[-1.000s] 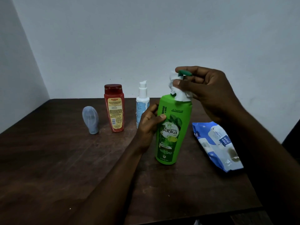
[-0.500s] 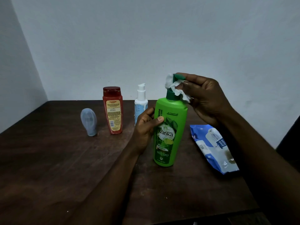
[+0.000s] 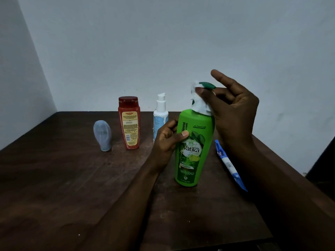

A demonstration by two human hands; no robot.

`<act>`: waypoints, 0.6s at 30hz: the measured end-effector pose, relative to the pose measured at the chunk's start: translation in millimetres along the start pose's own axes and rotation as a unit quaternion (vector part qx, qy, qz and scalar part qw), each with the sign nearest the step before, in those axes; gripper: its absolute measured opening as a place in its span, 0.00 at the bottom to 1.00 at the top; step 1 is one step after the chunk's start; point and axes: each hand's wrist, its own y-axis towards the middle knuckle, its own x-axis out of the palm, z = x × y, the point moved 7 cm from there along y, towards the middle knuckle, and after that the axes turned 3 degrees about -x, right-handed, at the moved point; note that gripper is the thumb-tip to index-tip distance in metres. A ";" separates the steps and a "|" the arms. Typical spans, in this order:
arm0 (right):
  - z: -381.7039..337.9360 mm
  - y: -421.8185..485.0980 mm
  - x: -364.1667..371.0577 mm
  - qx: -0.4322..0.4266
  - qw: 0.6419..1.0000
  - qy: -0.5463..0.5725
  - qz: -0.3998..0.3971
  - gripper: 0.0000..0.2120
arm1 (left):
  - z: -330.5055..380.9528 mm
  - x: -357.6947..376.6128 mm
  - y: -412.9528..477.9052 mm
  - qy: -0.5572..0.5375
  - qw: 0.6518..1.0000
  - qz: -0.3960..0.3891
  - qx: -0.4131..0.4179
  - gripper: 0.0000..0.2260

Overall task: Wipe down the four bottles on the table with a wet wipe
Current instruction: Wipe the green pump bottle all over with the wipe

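1. The green bottle (image 3: 194, 147), labelled "Vatika", is being gripped at centre frame by the left hand (image 3: 167, 140).
2. The wet wipe (image 3: 200, 104) is being pinched around its pump by the right hand (image 3: 233, 109), with the index finger raised.
3. A red bottle (image 3: 129, 122) reading "Karthika", a white pump bottle (image 3: 160, 115) and a grey bottle (image 3: 102, 135) are being seen upright, left of centre.
4. A blue wipes pack (image 3: 229, 163) is being seen lying at the right on the table (image 3: 54, 178).

A green bottle (image 3: 194, 147) is held near-upright on the dark wooden worktop (image 3: 72, 187) by the left hand (image 3: 166, 140), whose fingers (image 3: 169, 126) are curled round its left side. A white wet wipe (image 3: 199, 104) is pinched against the bottle's dark green pump (image 3: 207, 85) by the right hand (image 3: 233, 113), index finger raised. Farther left, a white pump bottle (image 3: 160, 113), a red bottle (image 3: 129, 124) and a grey-blue bottle (image 3: 102, 134) are lined up. A blue wipe pack (image 3: 228, 163) is seen to the right, partly hidden by the right forearm
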 end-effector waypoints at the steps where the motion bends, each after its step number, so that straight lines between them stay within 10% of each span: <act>1: 0.2 -0.7 -1.4 -0.008 1.000 0.007 0.003 0.25 | -0.6 0.3 0.1 -0.001 1.000 -0.001 -0.001 0.15; 18: 23.0 2.3 -11.7 0.151 0.973 0.173 -0.024 0.11 | -3.0 -1.3 -0.4 -0.010 1.000 -0.003 -0.011 0.17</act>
